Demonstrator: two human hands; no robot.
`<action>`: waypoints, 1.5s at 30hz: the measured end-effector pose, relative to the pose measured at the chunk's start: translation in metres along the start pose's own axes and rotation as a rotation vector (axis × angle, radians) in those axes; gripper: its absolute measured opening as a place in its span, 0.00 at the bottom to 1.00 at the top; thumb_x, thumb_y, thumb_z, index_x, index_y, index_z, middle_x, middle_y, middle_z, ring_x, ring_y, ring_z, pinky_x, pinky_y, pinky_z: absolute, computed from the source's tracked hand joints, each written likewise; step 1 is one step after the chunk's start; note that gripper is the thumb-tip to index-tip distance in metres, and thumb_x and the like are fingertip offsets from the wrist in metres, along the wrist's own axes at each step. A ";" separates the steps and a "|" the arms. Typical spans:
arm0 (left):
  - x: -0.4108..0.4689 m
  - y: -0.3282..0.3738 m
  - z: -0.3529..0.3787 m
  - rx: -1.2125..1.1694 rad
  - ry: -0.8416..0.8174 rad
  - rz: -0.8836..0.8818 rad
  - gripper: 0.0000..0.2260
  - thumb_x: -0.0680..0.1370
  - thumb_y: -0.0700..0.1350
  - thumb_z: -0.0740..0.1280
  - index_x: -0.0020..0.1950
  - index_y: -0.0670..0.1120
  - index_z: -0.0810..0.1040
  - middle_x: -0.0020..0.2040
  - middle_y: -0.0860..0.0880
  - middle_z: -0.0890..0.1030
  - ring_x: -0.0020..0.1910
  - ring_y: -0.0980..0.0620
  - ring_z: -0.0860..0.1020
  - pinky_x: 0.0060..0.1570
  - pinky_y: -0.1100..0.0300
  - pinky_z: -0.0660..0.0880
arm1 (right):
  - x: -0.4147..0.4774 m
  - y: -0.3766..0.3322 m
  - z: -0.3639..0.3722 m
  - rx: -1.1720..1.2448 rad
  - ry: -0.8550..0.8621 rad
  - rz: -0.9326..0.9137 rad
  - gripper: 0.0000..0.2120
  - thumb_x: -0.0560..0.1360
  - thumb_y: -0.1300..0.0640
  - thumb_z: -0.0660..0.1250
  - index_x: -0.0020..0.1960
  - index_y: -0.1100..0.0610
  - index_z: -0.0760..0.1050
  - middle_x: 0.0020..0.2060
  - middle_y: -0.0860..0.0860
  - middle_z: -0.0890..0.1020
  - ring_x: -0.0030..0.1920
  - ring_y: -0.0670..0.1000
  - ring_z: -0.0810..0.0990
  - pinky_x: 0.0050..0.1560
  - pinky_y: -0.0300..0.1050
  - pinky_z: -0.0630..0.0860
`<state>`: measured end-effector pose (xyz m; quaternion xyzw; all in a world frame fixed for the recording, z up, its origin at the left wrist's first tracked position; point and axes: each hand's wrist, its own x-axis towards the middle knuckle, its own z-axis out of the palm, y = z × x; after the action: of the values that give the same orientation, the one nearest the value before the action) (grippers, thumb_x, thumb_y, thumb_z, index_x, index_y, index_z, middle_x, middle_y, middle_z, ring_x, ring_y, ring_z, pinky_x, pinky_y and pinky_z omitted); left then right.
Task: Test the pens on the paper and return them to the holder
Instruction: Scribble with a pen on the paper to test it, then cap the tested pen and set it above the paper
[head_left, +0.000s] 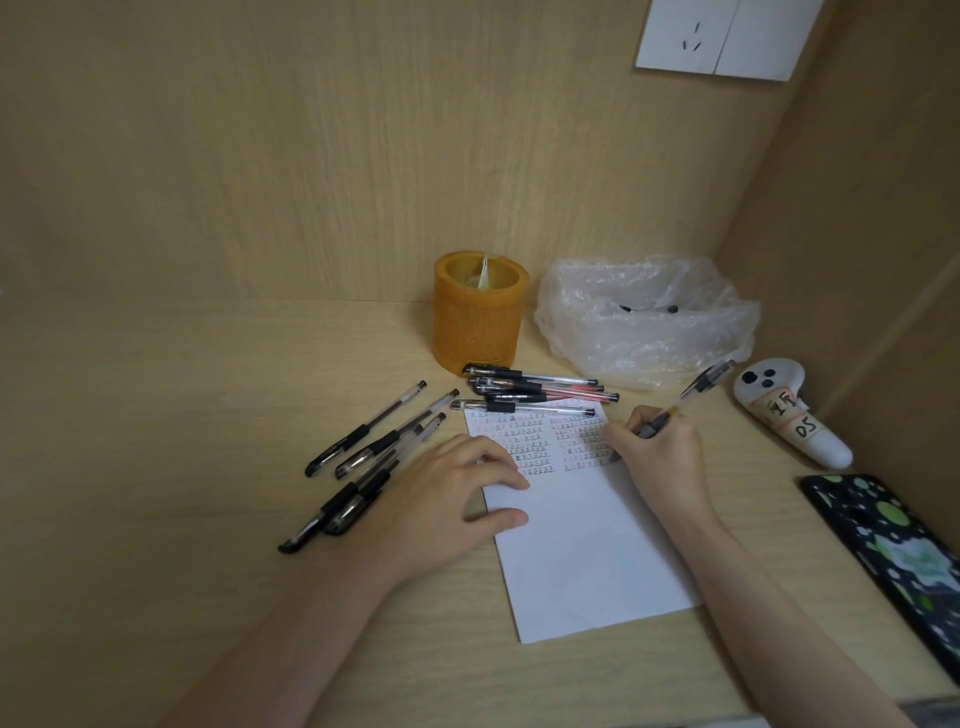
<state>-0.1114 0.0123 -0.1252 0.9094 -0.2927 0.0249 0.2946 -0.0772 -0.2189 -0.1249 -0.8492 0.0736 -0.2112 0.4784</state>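
The right hand (657, 449) pinches a pen (691, 395) with its tip on the paper (576, 545), the left hand (452, 499) rests flat on the sheet, and the holder (480, 312) stands beyond, up-left of the pen.

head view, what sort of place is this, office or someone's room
Probably a built-in study desk at home or in a dorm, though that is a guess: a wood-grain desk and wall panels enclose the corner, a wall socket sits above, and gel pens, paper and a pen holder lie out.
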 end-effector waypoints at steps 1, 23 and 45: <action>0.000 0.000 0.000 0.000 0.001 0.000 0.15 0.73 0.61 0.63 0.58 0.60 0.76 0.56 0.65 0.71 0.59 0.65 0.67 0.62 0.60 0.66 | 0.001 -0.001 0.000 0.036 0.004 0.016 0.11 0.68 0.67 0.66 0.29 0.71 0.71 0.24 0.56 0.70 0.24 0.44 0.62 0.24 0.34 0.58; 0.000 -0.002 0.000 -0.017 0.004 0.007 0.17 0.72 0.64 0.61 0.57 0.60 0.76 0.56 0.64 0.71 0.59 0.64 0.67 0.62 0.57 0.67 | 0.010 -0.010 -0.024 0.643 -0.286 0.182 0.28 0.63 0.32 0.71 0.30 0.56 0.68 0.22 0.50 0.66 0.22 0.47 0.63 0.22 0.37 0.60; 0.000 0.000 0.000 -0.012 0.010 -0.006 0.14 0.73 0.61 0.64 0.57 0.60 0.77 0.56 0.65 0.71 0.59 0.65 0.67 0.62 0.58 0.67 | 0.002 -0.024 -0.023 0.885 -0.303 0.189 0.26 0.75 0.61 0.64 0.71 0.56 0.62 0.27 0.52 0.74 0.16 0.44 0.62 0.16 0.32 0.60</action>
<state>-0.1112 0.0123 -0.1252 0.9083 -0.2889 0.0268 0.3013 -0.0873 -0.2247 -0.0934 -0.5746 -0.0170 -0.0518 0.8166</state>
